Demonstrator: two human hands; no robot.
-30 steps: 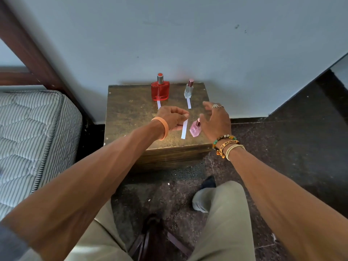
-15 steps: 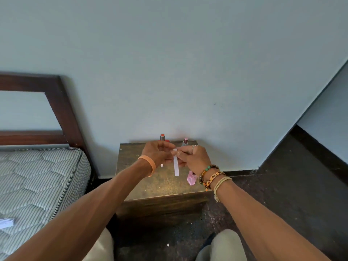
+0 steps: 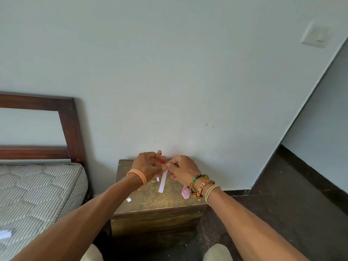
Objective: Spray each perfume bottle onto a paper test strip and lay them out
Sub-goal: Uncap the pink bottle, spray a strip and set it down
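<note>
Since a second ago, the paper strip has been lifted off the tabletop, where it lay beside the pink bottle; it is now held up over the middle of the tabletop, hanging straight down. Its top end is pinched by the left hand and the right hand together; the fingers of both are clamped on the paper, tip to tip. The pink bottle is left standing near the right edge, partly hidden by the right wrist; only the cap of the red bottle is seen at the back edge, above the hands. A bit of a second strip is seen lying below the left hand, so at least one strip looks laid out already. A small white scrap is now seen by the left edge. Most of the task looks done; whether the held strip has been sprayed cannot be told; it must still be laid down.
</note>
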